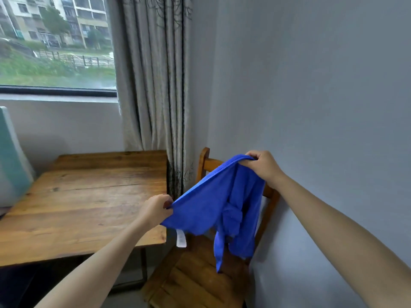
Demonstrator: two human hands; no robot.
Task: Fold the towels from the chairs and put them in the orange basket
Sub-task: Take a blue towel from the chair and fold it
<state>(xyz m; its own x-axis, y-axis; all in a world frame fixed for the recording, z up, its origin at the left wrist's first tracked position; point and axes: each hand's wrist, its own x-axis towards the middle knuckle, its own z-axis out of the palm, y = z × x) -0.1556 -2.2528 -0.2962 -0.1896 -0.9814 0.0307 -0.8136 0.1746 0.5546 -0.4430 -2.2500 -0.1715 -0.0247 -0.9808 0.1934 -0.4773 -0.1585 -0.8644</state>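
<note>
A bright blue towel hangs in the air above a wooden chair that stands against the grey wall. My left hand pinches the towel's lower left corner, just past the table's right edge. My right hand grips the towel's top edge higher up, in front of the chair's backrest. The cloth sags in folds between the two hands, and a white label dangles from its lower edge. No orange basket is in view.
A wooden table stands at the left under the window. A pale green and white object rests at its far left. A grey patterned curtain hangs behind the table and chair. The grey wall runs along the right.
</note>
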